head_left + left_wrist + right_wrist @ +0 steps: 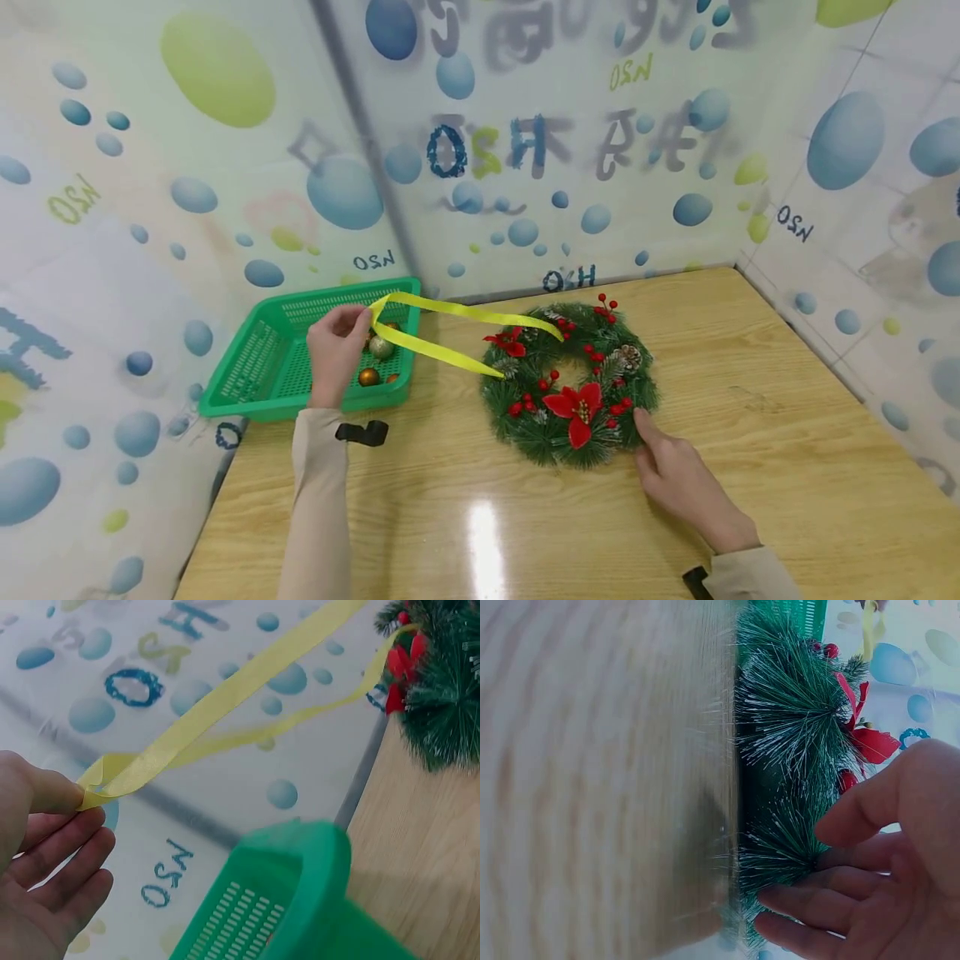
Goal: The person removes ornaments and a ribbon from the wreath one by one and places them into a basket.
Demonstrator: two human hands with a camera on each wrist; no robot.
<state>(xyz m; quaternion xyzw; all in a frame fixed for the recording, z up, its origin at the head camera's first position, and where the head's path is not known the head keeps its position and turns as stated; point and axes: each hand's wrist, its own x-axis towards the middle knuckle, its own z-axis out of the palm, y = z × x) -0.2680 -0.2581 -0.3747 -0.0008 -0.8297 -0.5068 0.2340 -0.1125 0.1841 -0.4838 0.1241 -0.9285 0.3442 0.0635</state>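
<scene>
Up over the right end of the green basket, my left hand (336, 354) pinches a yellow ribbon (468, 312) between thumb and index finger; the other fingers spread loosely in the left wrist view. Two lengths of the ribbon stretch right to the Christmas wreath (536, 442), which lies on the table. Green needles, red berries, a pinecone (629, 357) and red poinsettias (579, 410) make up the wreath. My right hand (686, 487) grips its lower right edge, thumb on top and fingers among the needles at the side; some fingertips are hidden there.
The green plastic basket (225, 408) stands at the table's left, with orange and gold baubles (368, 377) in its right end. A patterned curtain wall (495, 275) runs along the back edge, and white tiles (900, 333) border the right side of the wooden table (750, 375).
</scene>
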